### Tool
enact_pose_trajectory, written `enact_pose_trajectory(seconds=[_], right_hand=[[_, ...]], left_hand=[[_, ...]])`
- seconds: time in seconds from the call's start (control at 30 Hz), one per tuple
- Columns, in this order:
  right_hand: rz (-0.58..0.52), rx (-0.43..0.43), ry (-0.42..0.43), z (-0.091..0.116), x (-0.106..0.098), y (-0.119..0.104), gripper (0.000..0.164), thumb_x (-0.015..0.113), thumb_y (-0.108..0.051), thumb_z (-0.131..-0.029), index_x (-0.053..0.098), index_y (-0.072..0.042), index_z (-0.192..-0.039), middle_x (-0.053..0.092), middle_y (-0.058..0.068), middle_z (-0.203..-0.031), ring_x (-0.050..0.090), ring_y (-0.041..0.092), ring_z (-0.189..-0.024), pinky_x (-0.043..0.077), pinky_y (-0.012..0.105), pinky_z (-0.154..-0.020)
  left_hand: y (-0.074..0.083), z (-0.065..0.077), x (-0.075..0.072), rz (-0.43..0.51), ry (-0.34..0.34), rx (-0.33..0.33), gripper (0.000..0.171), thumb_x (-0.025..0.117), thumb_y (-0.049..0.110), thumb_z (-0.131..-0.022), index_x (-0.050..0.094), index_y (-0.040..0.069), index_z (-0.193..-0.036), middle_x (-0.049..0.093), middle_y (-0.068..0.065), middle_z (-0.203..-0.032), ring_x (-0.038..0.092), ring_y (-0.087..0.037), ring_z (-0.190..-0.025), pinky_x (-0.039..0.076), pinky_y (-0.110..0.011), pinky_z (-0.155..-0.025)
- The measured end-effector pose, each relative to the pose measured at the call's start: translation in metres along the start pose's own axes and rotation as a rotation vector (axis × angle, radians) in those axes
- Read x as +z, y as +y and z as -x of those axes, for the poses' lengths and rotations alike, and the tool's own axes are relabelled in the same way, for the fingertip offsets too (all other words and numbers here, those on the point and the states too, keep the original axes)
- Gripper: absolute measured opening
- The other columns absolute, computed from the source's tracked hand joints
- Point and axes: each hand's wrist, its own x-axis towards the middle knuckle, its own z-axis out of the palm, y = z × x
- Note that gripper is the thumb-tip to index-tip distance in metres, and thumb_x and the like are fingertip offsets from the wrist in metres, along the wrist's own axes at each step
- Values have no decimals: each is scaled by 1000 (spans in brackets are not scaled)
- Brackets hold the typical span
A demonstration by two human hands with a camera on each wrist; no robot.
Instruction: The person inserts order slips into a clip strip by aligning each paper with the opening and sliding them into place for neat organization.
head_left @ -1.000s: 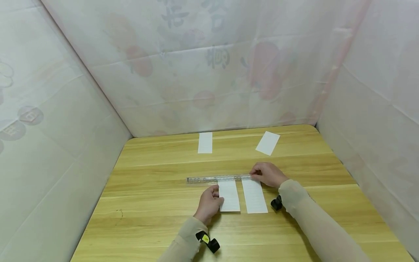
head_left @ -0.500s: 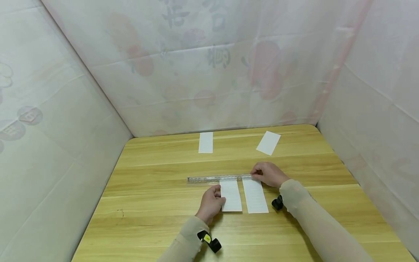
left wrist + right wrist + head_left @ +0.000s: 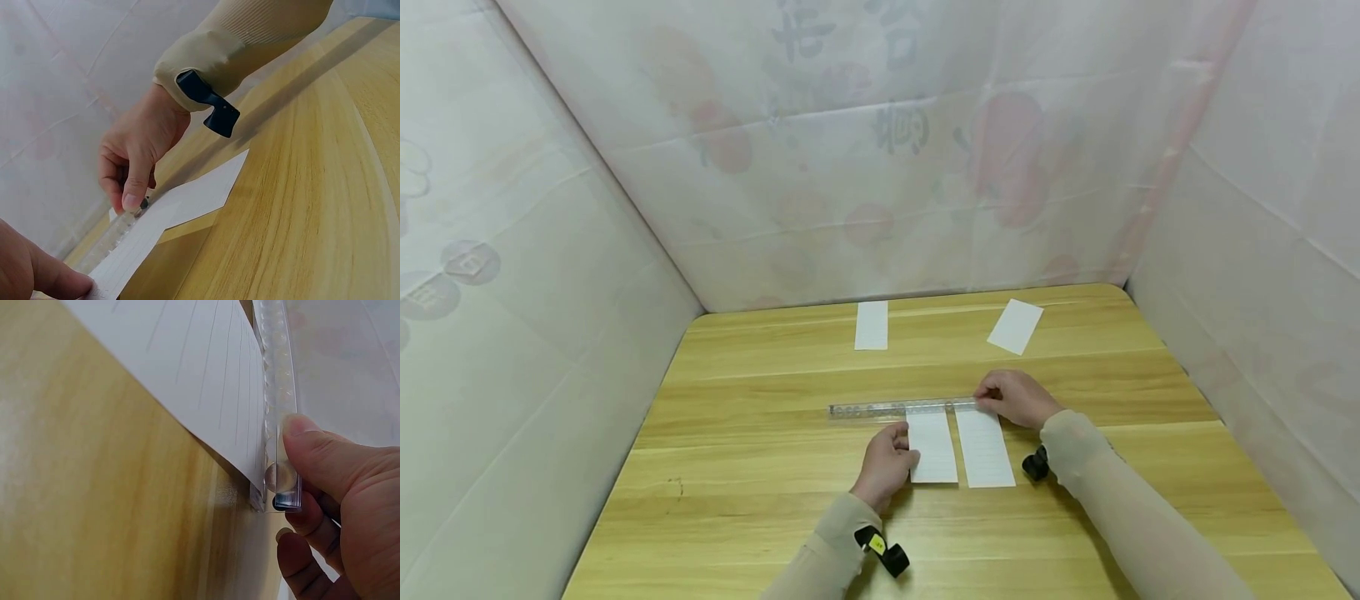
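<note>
A clear plastic strip (image 3: 868,411) with round shapes along it lies across the top edges of two white lined cards. My right hand (image 3: 1017,398) pinches its right end between thumb and fingers; the right wrist view shows a dark end piece (image 3: 287,501) there. Below that hand is the right card (image 3: 987,450), its top edge at the strip. With thumb on top and fingers at the left edge, my left hand (image 3: 883,462) pinches the left card (image 3: 934,450). A narrow strip of wood shows between the two cards. The left fingertips are partly hidden.
Two more white cards lie at the back of the wooden table (image 3: 737,467): a straight one (image 3: 872,326) and a slanted one (image 3: 1015,327). Pale printed curtains (image 3: 925,208) stand behind the table and along both sides. Each wrist carries a black camera mount (image 3: 892,558).
My left hand and the left card have shifted slightly right, and the gap to the right card is narrower. My right hand keeps its hold on the strip's end.
</note>
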Motion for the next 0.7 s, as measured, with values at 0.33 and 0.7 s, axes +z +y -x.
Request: enact_pose_trajectory(seconds=[0.33, 0.7], right_hand=[[2, -8, 11, -1, 2, 3, 5, 74, -25, -86, 73, -26, -91, 65, -14, -91, 60, 8, -84, 50, 34, -74], [2, -6, 16, 0, 1, 0, 6, 74, -23, -86, 72, -26, -90, 65, -13, -92, 60, 8, -84, 50, 34, -74]], left_hand=[[1, -1, 1, -23, 0, -6, 56, 57, -6, -90, 39, -3, -143, 59, -9, -101, 37, -9, -57, 31, -22, -45], [3, 0, 3, -41, -4, 3, 55, 58, -6, -90, 40, -3, -142, 60, -10, -105, 42, -10, -61, 34, -23, -46]])
